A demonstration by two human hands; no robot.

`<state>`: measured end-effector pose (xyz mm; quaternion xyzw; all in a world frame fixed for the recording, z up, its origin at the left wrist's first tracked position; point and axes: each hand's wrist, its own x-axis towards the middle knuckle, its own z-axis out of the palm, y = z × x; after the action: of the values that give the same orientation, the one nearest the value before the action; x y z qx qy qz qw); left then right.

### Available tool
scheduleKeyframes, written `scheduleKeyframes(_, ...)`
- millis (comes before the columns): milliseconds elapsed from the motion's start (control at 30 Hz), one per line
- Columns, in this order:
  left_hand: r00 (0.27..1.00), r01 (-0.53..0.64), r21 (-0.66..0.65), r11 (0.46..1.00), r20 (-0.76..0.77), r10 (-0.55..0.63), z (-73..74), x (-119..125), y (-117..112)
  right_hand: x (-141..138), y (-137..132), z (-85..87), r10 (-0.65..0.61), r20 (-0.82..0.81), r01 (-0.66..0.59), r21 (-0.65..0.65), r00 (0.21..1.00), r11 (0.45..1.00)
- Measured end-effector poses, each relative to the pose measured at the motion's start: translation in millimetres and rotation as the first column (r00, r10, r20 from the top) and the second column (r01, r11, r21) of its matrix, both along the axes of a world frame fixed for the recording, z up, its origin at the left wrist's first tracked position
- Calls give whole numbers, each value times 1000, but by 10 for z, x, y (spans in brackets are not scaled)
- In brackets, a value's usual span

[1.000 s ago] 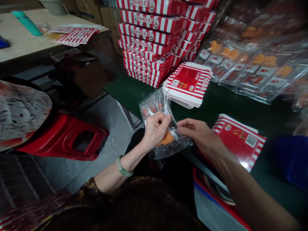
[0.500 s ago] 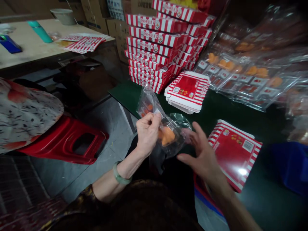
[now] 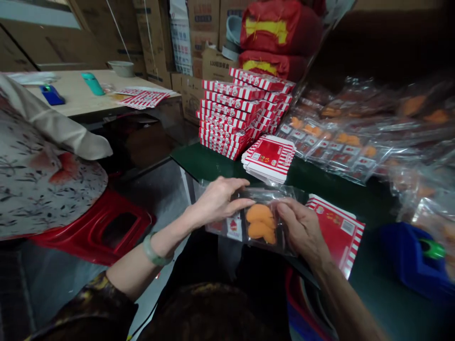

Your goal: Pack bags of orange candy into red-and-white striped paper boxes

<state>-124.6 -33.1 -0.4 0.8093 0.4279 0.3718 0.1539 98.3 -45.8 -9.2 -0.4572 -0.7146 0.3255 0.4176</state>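
Note:
A clear plastic bag (image 3: 289, 244) lies level in front of me, spread between both hands. Inside it, several orange pieces (image 3: 261, 222) sit on the right, beside a white label with a red mark (image 3: 233, 228); reddish contents at the left are partly covered. My left hand (image 3: 220, 201), a pale green bangle on its wrist, holds the bag's upper left, thumb along the front and index finger stretched over the top edge. Its other fingertips are hidden. My right hand (image 3: 302, 225) grips the bag's right end, thumb on top. Just beyond it rests a red-and-white printed card (image 3: 334, 232).
Striped red-and-white boxes (image 3: 227, 113) are stacked at the back, with a pile of flat cards (image 3: 268, 154) before them. Filled clear bags (image 3: 330, 147) heap at the right, near a blue tape dispenser (image 3: 408, 260). A person in a floral garment (image 3: 53, 184) is at a red stool (image 3: 95, 227).
The bag went from crumpled and tilted to flat and level. My right hand has closed on its right end. My left hand has loosened from a tight fist, and the view has tipped up.

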Motion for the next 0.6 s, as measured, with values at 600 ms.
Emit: scheduleKeyframes(600,927,265,236,935,205,-314,-11,553,-256,213,-324,416,-146,-368,5,-359,918,933)
